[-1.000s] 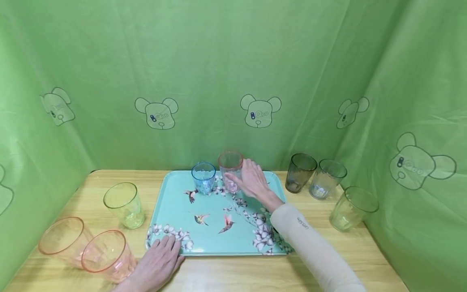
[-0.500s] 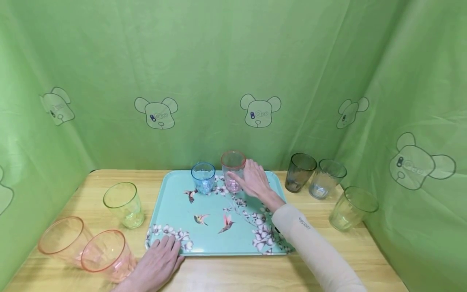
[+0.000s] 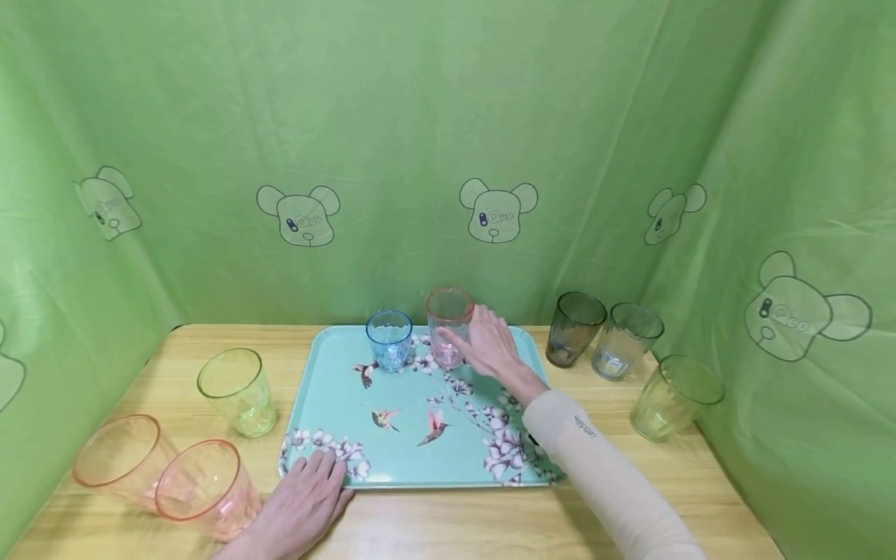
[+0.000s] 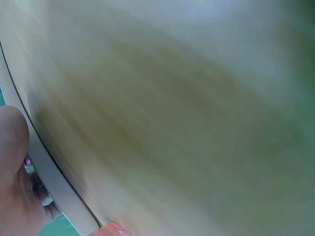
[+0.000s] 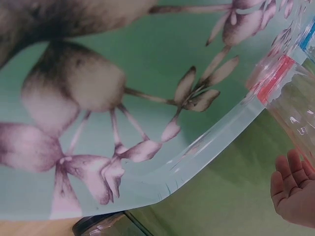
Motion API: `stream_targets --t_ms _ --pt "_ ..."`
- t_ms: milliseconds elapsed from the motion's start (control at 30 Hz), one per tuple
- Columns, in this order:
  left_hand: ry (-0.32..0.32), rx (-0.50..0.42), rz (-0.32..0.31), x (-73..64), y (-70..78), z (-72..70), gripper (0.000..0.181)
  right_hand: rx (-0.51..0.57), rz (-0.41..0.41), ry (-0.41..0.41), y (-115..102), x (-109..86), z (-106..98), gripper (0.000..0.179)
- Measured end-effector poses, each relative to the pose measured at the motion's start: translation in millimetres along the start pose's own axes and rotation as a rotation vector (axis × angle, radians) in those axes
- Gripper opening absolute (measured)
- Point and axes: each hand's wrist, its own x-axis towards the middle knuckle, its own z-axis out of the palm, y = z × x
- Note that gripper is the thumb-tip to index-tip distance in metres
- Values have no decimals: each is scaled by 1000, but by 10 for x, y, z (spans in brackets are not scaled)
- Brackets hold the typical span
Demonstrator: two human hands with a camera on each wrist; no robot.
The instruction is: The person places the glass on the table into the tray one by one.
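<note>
A clear glass tumbler with a pink rim (image 3: 449, 308) stands toward the back of a mint-green tray (image 3: 336, 400) printed with birds and flowers. My right hand (image 3: 490, 342) holds it from the right, thumb across its front; the far fingers are partly hidden in the head view. The right wrist view shows the tumbler (image 5: 298, 105) sideways, with fingertips right at its wall. Just left of it is a shorter blue tumbler (image 3: 390, 342). My left hand (image 3: 301, 502) rests on the tray's near left corner, fingers laid over the rim.
Two orange-rimmed tumblers (image 3: 115, 459) and a green one (image 3: 241, 393) stand on the wooden table (image 3: 448, 521) at left. To the right are a dark grey tumbler (image 3: 575, 330), a bluish-grey one (image 3: 625, 342) and an olive-green one (image 3: 675, 397). Green curtains (image 3: 399, 140) enclose the table.
The pink-rimmed tumbler and my right hand have shifted slightly right, widening the gap to the blue tumbler. My left hand and the tray have stayed put.
</note>
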Motion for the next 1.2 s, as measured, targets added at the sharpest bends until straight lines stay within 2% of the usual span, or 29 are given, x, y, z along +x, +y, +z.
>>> stream_targets --t_ms 567,767,967,1200 --pt "-17 -12 -12 2 3 -16 30 11 21 -12 57 -27 -15 95" --pt "-9 -9 -4 4 -4 -14 30 16 24 3 86 -37 -24 93" --pt "-27 -25 -18 1 1 -6 30 15 24 7 94 -47 -23 91" --pt "-34 -30 -22 4 5 -13 30 9 29 8 102 -58 -21 95"
